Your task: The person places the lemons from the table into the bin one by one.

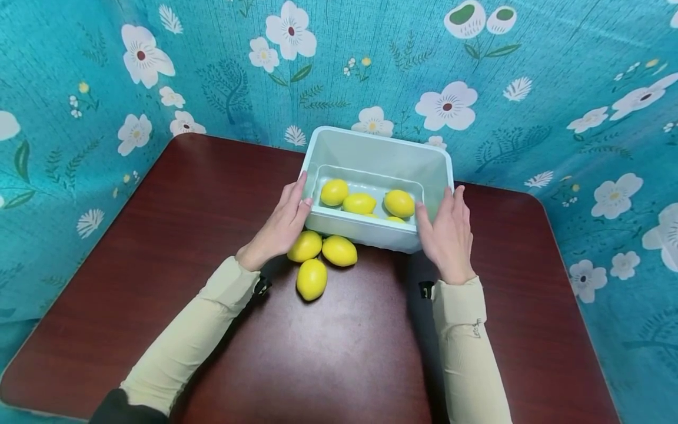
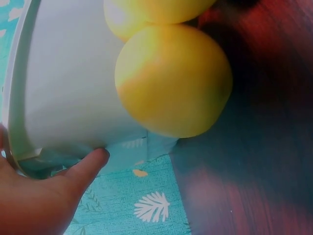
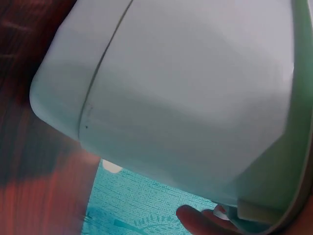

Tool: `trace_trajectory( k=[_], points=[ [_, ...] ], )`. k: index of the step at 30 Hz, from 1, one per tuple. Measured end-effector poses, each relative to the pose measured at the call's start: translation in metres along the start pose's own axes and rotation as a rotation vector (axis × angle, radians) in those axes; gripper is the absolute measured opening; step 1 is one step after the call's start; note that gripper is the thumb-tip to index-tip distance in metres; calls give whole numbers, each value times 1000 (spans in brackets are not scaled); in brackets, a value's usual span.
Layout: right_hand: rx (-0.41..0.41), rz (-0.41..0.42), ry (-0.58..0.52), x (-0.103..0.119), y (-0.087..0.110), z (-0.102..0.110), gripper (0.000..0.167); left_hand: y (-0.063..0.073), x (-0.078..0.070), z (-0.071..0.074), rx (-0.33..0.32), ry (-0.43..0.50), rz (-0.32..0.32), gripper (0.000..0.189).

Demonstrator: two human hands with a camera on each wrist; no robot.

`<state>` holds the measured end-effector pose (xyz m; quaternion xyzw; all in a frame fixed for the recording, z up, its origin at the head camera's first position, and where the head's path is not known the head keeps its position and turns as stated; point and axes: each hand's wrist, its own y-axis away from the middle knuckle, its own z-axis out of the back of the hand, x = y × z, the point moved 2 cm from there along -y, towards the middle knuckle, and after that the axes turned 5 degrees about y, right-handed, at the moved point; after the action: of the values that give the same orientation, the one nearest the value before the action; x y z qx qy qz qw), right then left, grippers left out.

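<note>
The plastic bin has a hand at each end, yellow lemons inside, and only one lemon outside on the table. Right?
No: the head view shows three lemons outside on the table, not one. The rest holds: left hand and right hand at the ends of the plastic bin, yellow lemons inside.

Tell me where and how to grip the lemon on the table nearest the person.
The nearest lemon is probably best pinched across its middle, fingers on its left and right, coming from above and the near side. It is oval, longer towards the person, and two other lemons lie just beyond it.
</note>
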<state>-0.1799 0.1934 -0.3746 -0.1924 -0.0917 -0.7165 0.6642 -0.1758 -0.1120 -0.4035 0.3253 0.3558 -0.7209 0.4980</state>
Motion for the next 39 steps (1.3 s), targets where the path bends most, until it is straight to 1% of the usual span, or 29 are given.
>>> trace_trajectory(
  k=[3,6,10,12,14,19,21,23,26,32,35,39],
  points=[
    [19,-30,13,0,-1,1,82,-1,0,1,5,0,2,61],
    [18,-38,13,0,-2,0,80,-1,0,2,9,-4,9,63],
    [-7,-35,10,-1,-2,0,76,-1,-1,5,13,-9,23,65],
    [-15,-34,14,-1,-2,0,75,-1,-2,7,3,-11,29,66],
    [-20,-33,15,-1,-2,-1,75,0,-4,8,-31,-11,32,66],
    [-27,-25,6,-2,-2,-2,74,4,-10,12,-170,0,4,68],
    [-34,-22,2,-1,-2,-1,72,7,-13,12,-199,3,-16,68],
    [-40,-20,-2,-1,-1,-1,70,11,-15,12,-210,-6,-35,66],
    [-47,-20,-6,-1,-2,-1,69,18,-18,12,-214,-42,-59,64],
    [-47,-18,-9,0,-2,0,67,36,-23,11,-221,-168,-123,63],
    [-40,-18,-8,0,-2,1,66,47,-23,8,-191,-220,-154,61],
    [-44,-20,-10,0,-2,0,65,60,-21,0,-120,-300,-161,66]
  ],
)
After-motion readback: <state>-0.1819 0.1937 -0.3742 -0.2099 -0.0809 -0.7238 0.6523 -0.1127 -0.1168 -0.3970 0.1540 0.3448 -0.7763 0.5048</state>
